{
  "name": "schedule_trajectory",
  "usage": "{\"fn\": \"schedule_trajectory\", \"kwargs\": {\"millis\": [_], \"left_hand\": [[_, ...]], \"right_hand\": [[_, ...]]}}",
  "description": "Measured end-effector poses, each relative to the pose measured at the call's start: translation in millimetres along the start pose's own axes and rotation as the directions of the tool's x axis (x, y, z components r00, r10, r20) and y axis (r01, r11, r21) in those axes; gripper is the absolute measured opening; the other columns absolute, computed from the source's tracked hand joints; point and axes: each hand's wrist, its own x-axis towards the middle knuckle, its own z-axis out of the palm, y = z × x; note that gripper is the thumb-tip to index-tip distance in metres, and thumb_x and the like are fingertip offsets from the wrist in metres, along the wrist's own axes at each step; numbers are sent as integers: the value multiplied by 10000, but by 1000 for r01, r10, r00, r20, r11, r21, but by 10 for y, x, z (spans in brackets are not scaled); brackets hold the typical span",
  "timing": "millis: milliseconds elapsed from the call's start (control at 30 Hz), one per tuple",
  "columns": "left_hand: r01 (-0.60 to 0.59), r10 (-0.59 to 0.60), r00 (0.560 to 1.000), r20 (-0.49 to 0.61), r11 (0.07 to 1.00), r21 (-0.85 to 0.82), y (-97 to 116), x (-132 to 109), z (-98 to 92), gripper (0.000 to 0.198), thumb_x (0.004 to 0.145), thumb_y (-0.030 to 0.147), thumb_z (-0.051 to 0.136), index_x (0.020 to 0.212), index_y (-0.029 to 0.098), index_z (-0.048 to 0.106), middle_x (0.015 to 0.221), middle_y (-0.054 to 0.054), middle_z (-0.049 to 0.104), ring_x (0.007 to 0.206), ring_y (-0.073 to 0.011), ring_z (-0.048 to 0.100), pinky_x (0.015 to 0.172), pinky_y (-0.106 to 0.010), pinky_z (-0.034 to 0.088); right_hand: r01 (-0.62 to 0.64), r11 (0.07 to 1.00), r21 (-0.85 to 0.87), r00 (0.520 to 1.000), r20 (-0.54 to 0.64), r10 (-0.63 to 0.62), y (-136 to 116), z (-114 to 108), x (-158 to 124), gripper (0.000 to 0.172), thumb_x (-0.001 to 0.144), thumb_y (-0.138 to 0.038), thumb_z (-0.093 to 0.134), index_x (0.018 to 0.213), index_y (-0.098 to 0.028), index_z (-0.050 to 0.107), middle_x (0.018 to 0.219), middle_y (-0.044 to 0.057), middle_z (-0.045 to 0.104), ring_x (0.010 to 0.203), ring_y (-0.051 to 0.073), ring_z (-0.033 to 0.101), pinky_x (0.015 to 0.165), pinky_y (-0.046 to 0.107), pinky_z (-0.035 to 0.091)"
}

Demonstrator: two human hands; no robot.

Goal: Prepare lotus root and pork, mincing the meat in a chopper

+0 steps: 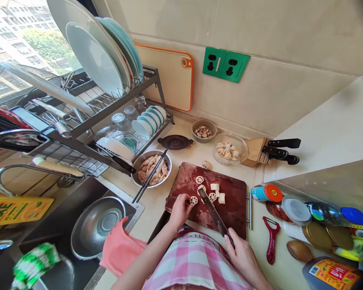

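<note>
Now knife (214,215) over bd. (234,201), rm toward R edge (245,209).

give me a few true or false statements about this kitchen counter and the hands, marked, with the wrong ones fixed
1. The right hand grips a kitchen knife. True.
2. The left hand rests on the red peeler. False: the left hand is at a lotus root slice on the chopping board.
3. Chopsticks lie across the bowl of raw chicken wings. True.
4. The orange-edged cutting board lies flat on the counter. False: the orange-edged cutting board leans against the wall.
5. Black handles stick out of the knife block. True.
</note>
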Motion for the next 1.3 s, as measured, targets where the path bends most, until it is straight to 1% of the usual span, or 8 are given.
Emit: {"fn": "schedule_trajectory", "kwargs": {"millis": [167, 300, 500, 667, 833, 1033, 1167, 1300], "left_hand": [[80, -81, 996, 30, 996, 43, -58, -74, -21, 103, 740, 141, 558, 774, 203, 482, 729, 5, 588, 656, -152, 560, 627, -269, 431], [70, -74, 997, 39, 993, 95, -20, -41, -15, 121, 752, 154, 571, 752, 204, 460, 720, 5, 595, 651, -151, 553, 620, -260, 407], [45, -64, 994, 91, 980, 191, 21, 24, -62, 91, 768, 163, 572, 735, 198, 495, 730, 0, 617, 682, -153, 568, 641, -254, 405], [-110, 74, 984, 164, 969, 222, 144, 456, -216, 49, 824, 204, 529, 829, 203, 578, 838, -33, 649, 798, -179, 598, 740, -285, 441], [-232, 200, 960, 198, 960, 158, 325, 965, -127, 221, 749, 86, 560, 935, 205, 575, 1013, -67, 638, 968, -214, 591, 864, -326, 442], [-156, 144, 982, 118, 983, 96, 235, 880, -64, 138, 788, 131, 531, 898, 207, 495, 871, -32, 657, 795, -176, 627, 741, -297, 477], [-115, 116, 993, 1, 991, 68, 29, 645, -163, 54, 797, 216, 514, 827, 212, 469, 798, -16, 620, 735, -174, 603, 699, -301, 468], [-59, 59, 998, -17, 998, -6, -178, 448, -238, 57, 794, 265, 501, 793, 214, 474, 762, -10, 616, 698, -172, 602, 671, -297, 473]], "right_hand": [[105, 988, -117, 994, 41, -101, -217, -33, 56, 332, 937, -330, 249, 881, -210, 553, 746, 62, 676, 689, 200, 661, 571, 247, 420], [60, 970, -235, 988, 155, -24, -328, 62, 120, 287, 921, -229, 265, 912, -190, 549, 739, 76, 687, 662, 210, 668, 531, 246, 382], [82, 985, -150, 990, 130, -63, -163, 167, 91, 323, 936, -288, 233, 893, -191, 538, 712, 65, 671, 659, 195, 654, 553, 242, 392], [-5, 1000, 20, 1000, 25, 5, 42, 39, -67, 446, 933, -454, 201, 975, -188, 557, 785, 90, 689, 711, 212, 662, 609, 267, 441], [-128, 988, 85, 991, -19, 130, 86, -40, -120, 506, 919, -514, 208, 1012, -175, 572, 805, 114, 704, 703, 221, 662, 602, 271, 446], [0, 1000, -16, 991, -134, -3, -302, -311, 420, 426, 942, -424, 224, 948, -179, 573, 725, 93, 676, 634, 208, 636, 545, 264, 367], [84, 988, -132, 987, -124, -100, -714, -507, 976, 297, 940, -313, 289, 955, -189, 559, 703, 51, 656, 613, 172, 617, 526, 252, 302], [60, 968, -242, 995, -67, -79, -959, -454, 1392, 216, 942, -278, 332, 965, -208, 535, 781, 47, 664, 654, 149, 613, 539, 241, 293]]}}
